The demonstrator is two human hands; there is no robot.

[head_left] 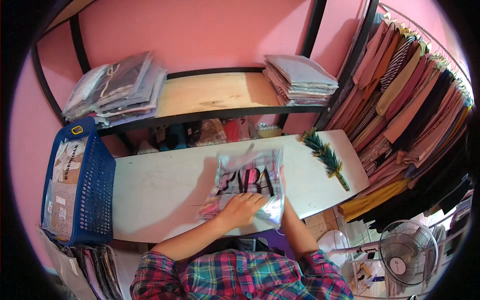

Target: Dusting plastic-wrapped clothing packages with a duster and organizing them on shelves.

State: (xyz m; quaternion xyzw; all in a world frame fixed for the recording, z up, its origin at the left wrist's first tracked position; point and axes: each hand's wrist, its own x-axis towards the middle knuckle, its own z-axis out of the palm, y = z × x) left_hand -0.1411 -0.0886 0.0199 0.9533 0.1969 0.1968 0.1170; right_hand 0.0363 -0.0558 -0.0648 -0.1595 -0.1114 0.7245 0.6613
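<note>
A clear plastic garment bag [262, 157] with a folded plaid garment inside is held tilted above the white table [157, 195]. Large black lettering runs across its front. My left hand [243, 210] lies over the lower front of the bag, fingers together and pressing on the plastic. At the bag's right edge my right hand [284, 178] holds it from behind; most of that hand is hidden. Light glares off the plastic at the lower right corner.
A blue perforated basket [98, 187] of packaged items stands at the table's left end. Dark green tinsel [324, 155] lies at the right. Behind, a wooden shelf [213, 92] bears bagged garment stacks. Hanging clothes [405, 101] and a fan [408, 251] are on the right.
</note>
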